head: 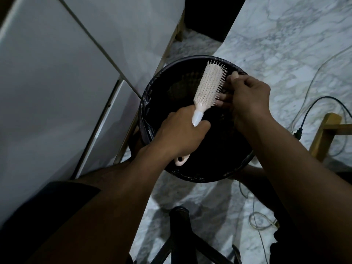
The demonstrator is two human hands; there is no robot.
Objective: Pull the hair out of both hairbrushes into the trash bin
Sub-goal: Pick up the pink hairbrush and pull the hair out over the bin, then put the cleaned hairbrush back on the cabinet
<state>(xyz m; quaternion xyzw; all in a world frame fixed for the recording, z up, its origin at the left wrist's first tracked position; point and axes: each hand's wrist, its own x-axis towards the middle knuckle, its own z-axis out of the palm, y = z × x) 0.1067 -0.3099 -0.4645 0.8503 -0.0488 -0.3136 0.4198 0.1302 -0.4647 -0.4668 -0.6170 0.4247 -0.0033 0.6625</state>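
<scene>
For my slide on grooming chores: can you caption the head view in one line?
Left hand holds a pale hairbrush over a black-lined trash bin while right hand picks at its bristles.

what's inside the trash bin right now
The trash bin shows a black liner and a dark interior; any hair inside is too dark to make out. Both hands and the hairbrush cover part of the opening.

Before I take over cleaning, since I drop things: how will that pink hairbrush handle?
The hairbrush looks like thin plastic, so probably light and stiff. Its glossy handle may slip; the left hand wraps it fully. Dropped, it would likely land in the trash bin.
</scene>
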